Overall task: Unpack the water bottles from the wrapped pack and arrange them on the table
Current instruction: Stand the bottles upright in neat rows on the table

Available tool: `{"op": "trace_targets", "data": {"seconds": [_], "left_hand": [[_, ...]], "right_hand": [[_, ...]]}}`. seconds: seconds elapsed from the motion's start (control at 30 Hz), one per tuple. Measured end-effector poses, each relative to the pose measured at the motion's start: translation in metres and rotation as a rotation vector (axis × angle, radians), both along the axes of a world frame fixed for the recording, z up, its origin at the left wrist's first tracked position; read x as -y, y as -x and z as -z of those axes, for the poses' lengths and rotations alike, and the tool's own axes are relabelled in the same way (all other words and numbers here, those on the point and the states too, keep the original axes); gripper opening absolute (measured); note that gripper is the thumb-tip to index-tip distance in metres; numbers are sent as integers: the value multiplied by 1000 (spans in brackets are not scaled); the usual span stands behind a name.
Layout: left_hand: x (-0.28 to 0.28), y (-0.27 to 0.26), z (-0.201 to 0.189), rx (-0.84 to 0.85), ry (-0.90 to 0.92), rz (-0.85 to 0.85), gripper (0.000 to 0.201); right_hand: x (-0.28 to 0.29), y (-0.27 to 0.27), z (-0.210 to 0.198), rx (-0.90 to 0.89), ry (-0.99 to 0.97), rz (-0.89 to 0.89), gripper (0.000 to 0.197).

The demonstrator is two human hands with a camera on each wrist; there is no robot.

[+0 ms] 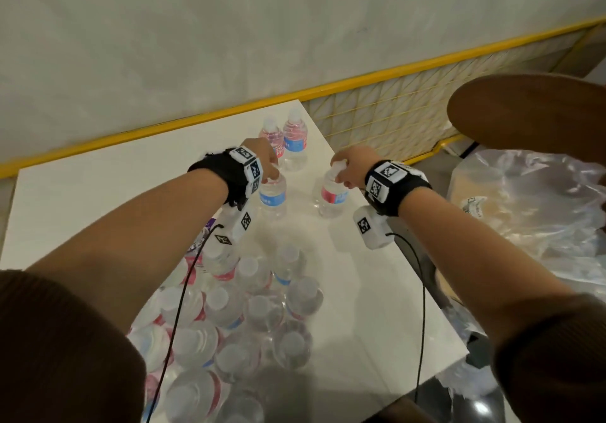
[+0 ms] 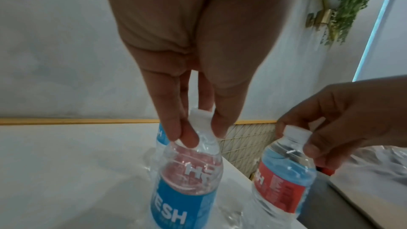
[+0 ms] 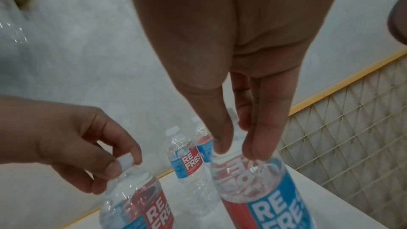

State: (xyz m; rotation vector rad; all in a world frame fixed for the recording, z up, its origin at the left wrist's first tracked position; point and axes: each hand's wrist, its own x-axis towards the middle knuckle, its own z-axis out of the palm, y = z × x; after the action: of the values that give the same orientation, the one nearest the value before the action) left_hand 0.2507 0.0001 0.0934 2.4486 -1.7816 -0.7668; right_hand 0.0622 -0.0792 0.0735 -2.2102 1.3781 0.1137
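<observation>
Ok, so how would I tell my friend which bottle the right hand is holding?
Find the white table and look to its far corner, where four bottles stand apart from the wrapped pack. The right hand pinches the cap of the bottle nearest the table's right edge. Its label shows mostly red from above, and the left hand's neighbour shows blue.
</observation>
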Motion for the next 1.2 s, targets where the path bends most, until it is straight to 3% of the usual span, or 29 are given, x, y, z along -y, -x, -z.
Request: {"op": "trace_targets", "data": {"seconds": [0.27, 0.47, 0.67, 0.83, 1.03, 1.2], "left_hand": [[18, -9, 22, 63, 0, 119, 46], [30, -18, 25, 88, 2, 134, 38], [35, -21, 28, 53, 32, 88, 44], [35, -19, 28, 21, 5, 62, 58], [37, -16, 30, 90, 43, 81, 41], [39, -14, 23, 69, 30, 146, 41]], "right_hand": [[32, -36, 1, -64, 117, -134, 48], [44, -41, 4, -86, 144, -167, 48], [47, -49, 9, -92, 173, -119, 43], [47, -49, 12, -81, 166, -25, 52], [43, -42, 11, -32, 130, 19, 50], [37, -38, 10, -54, 148, 82, 49]]}}
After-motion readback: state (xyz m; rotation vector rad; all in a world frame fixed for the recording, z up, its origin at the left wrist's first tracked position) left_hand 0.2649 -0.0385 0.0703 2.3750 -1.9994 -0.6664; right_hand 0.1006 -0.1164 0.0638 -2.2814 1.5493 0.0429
